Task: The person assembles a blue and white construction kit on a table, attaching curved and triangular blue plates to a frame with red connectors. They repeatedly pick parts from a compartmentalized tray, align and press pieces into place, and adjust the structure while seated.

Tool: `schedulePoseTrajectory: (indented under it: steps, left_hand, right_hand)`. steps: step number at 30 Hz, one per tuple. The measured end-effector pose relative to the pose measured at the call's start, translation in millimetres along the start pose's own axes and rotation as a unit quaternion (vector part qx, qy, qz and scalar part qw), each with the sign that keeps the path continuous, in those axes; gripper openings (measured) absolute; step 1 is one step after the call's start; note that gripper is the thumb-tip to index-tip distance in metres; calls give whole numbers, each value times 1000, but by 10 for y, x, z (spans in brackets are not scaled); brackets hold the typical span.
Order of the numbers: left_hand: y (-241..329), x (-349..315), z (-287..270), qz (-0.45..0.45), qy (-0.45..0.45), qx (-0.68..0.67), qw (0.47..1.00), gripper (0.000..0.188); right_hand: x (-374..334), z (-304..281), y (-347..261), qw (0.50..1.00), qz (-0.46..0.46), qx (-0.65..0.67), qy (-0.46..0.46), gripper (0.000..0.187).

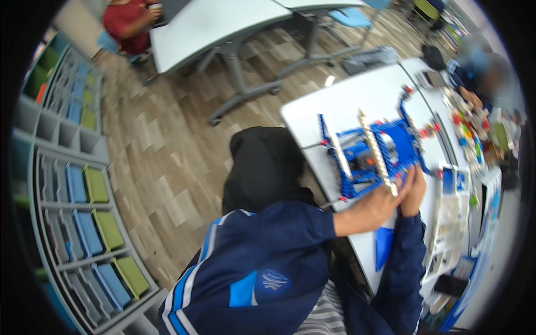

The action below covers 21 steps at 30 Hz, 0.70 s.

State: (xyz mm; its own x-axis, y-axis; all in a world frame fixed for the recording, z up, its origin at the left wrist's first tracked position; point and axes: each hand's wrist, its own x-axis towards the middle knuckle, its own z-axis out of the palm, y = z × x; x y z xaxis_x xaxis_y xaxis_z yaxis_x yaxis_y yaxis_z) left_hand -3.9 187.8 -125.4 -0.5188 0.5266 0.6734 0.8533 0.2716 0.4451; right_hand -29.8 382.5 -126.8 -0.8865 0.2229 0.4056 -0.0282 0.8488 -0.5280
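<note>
A blue and white model built of construction-set beams (365, 148) stands on the white table (301, 114) in front of me. Two long white beams cross its blue frame, and a broad blue panel is at its right part. My left hand (375, 207) reaches across to the model's near right corner, its fingers closed by the end of a white beam. Right beside it, my right hand (413, 192) is closed on the blue edge at the same corner. The hands touch or overlap, and the fingertips are partly hidden. Below them lies a flat blue panel piece (383, 247).
A white sorting tray (446, 223) with loose parts stands to the right. Mixed coloured pieces (472, 131) lie farther off, near other people. A dark phone-like slab (451, 286) is at lower right. Shelves with coloured bins (84, 184) line the left; another table (218, 28) stands ahead.
</note>
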Motion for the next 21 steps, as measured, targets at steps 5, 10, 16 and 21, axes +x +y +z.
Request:
schedulePoseTrajectory:
  steps: [5,10,16,21]
  left_hand:
    - [-26,-2,-29,-30,-38,-35,998,81]
    - [-37,31,-6,-121,-86,-152,977,71]
    - [-34,39,-50,-128,-98,-156,975,65]
    - [-55,86,-81,-64,-97,-100,988,53]
  right_hand:
    - [89,-2,14,959,-264,-90,47,27]
    - [-167,-114,-137,984,-109,-137,-18,13]
    - [-4,-114,-218,978,-155,-138,7,15]
    - [-120,-234,-371,993,-116,-19,18,13]
